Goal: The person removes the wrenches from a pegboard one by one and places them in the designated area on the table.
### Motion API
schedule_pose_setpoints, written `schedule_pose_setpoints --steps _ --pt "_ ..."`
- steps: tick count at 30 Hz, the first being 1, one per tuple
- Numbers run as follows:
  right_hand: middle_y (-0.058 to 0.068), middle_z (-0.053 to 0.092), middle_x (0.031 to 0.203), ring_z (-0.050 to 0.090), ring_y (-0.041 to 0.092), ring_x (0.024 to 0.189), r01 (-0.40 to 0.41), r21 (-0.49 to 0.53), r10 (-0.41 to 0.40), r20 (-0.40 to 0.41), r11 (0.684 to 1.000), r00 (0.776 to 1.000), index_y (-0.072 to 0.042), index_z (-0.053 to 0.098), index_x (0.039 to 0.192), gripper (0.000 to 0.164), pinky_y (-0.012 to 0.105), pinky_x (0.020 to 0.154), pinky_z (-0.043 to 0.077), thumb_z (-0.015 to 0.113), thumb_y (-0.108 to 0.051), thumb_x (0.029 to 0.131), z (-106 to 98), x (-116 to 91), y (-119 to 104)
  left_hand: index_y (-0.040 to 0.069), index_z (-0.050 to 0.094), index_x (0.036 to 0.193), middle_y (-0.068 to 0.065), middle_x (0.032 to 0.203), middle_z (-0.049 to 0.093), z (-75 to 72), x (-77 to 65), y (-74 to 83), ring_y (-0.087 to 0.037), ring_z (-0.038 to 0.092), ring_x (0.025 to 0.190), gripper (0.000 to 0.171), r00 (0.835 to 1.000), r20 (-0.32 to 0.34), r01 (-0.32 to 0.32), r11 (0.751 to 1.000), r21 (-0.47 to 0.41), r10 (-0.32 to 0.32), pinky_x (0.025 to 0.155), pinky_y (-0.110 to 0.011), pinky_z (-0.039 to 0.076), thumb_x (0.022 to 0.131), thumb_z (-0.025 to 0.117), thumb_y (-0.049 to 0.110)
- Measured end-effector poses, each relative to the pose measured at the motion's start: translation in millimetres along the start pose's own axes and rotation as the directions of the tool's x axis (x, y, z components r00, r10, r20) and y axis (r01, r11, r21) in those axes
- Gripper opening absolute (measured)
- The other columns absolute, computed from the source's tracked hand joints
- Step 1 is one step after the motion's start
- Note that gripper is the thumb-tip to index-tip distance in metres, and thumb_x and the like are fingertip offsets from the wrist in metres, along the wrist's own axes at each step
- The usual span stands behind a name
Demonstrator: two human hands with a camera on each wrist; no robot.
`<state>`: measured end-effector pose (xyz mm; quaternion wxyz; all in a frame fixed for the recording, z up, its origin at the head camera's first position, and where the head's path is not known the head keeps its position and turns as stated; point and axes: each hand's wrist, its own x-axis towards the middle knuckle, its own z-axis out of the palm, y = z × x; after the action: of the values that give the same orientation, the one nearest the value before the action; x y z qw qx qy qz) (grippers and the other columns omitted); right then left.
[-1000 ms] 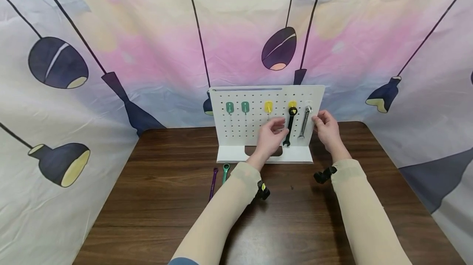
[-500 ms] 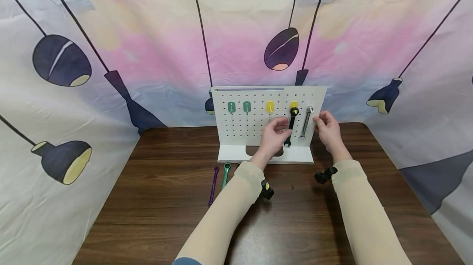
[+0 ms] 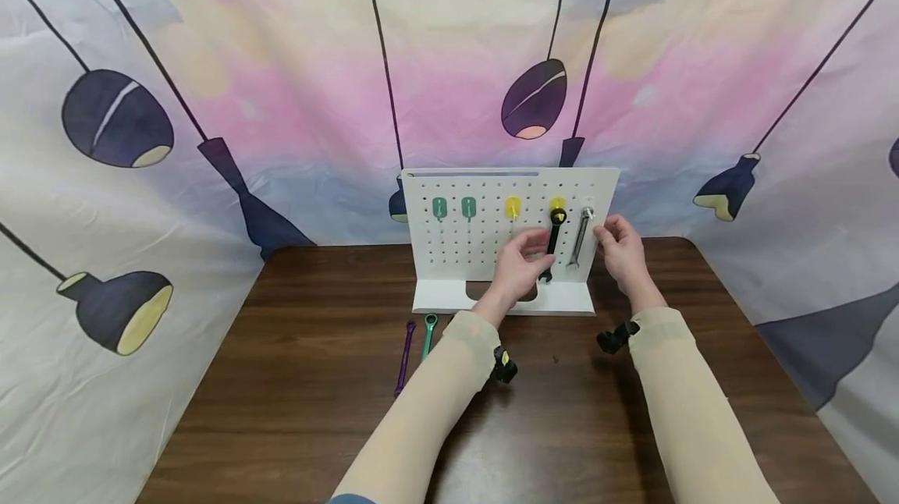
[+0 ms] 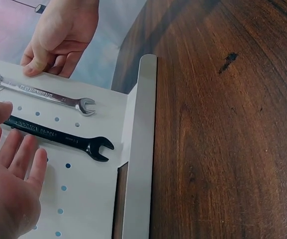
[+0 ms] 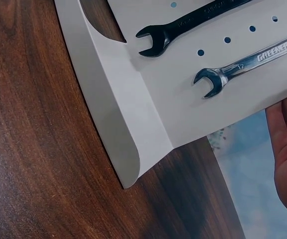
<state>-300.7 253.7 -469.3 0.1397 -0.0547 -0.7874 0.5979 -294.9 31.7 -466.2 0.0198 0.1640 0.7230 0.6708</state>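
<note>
A white pegboard stand (image 3: 456, 246) stands upright on the table. A black combination wrench (image 3: 553, 237) hangs by its ring end on a yellow hook (image 3: 558, 203), open end down. My left hand (image 3: 516, 266) pinches this wrench by its shank, thumb on one edge and fingers at the other, as the left wrist view shows. To its right a silver combination wrench (image 5: 252, 59) hangs on a pale hook. My right hand (image 3: 623, 254) grips the board's right edge, thumb in front and fingers behind.
A purple wrench (image 3: 405, 356) and a green wrench (image 3: 429, 332) lie on the brown wooden table (image 3: 295, 379), partly beside my left forearm. Two green hooks (image 3: 453, 207) and another yellow hook (image 3: 513, 207) sit on the board. A patterned cloth (image 3: 316, 98) hangs behind.
My left hand has shifted slightly right, its thumb now over the black wrench. My right hand stays at the board's edge. The head view has shifted a little.
</note>
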Motion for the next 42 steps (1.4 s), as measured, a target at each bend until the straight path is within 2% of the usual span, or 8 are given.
schedule_pose_setpoints --steps 9,16,24,32,42 --pt "0.010 0.056 0.113 0.056 0.018 0.105 -0.023 0.012 0.023 0.015 1.000 1.000 -0.002 0.053 0.119 0.029 0.060 0.112 0.047 0.056 -0.030 0.113 1.9 -9.0 7.7 0.007 0.067 0.141 -0.008 0.133 0.072 2.2 -8.6 -7.2 -0.021 0.067 0.123 0.045 0.999 0.023 0.027 0.999 0.039 -0.028 0.102 -0.028 0.055 0.098 0.075 0.000" --pt "0.010 0.055 0.111 0.056 0.017 0.104 -0.022 0.007 0.022 0.011 1.000 1.000 -0.002 0.053 0.119 0.029 0.059 0.111 0.048 0.056 -0.030 0.113 0.6 -8.5 6.0 0.003 0.066 0.141 -0.012 0.134 0.070 5.0 -8.8 -8.1 -0.023 0.067 0.123 0.042 1.000 0.016 0.003 0.999 0.046 -0.004 0.103 -0.029 0.055 0.099 0.073 -0.001" --pt "0.011 0.056 0.114 0.056 0.017 0.106 -0.009 0.022 0.008 0.014 1.000 1.000 -0.002 0.053 0.119 0.030 0.061 0.114 0.045 0.056 -0.031 0.113 0.3 -4.0 1.9 0.007 0.067 0.141 -0.007 0.129 0.071 6.8 -4.7 -8.0 -0.018 0.067 0.118 0.042 1.000 -0.008 0.021 0.998 0.060 -0.021 0.101 -0.028 0.055 0.100 0.073 0.003" --pt "0.009 0.056 0.110 0.057 0.013 0.102 -0.009 0.030 0.008 0.019 1.000 1.000 -0.001 0.053 0.119 0.032 0.059 0.112 0.047 0.056 -0.032 0.112 0.2 -3.3 3.4 0.008 0.068 0.141 -0.003 0.121 0.070 9.6 -5.7 -8.4 -0.015 0.067 0.112 0.043 0.999 -0.002 0.050 0.996 0.075 -0.050 0.099 -0.030 0.055 0.099 0.074 0.002" --pt "0.011 0.057 0.114 0.057 0.016 0.106 0.000 0.024 0.000 0.013 1.000 1.000 0.000 0.054 0.120 0.035 0.058 0.111 0.048 0.056 -0.034 0.112 -0.4 -1.8 2.0 0.008 0.067 0.143 -0.002 0.120 0.070 10.9 -5.2 -11.5 -0.014 0.065 0.110 0.044 0.999 0.016 0.037 0.995 0.090 -0.038 0.098 -0.028 0.055 0.099 0.075 0.004"
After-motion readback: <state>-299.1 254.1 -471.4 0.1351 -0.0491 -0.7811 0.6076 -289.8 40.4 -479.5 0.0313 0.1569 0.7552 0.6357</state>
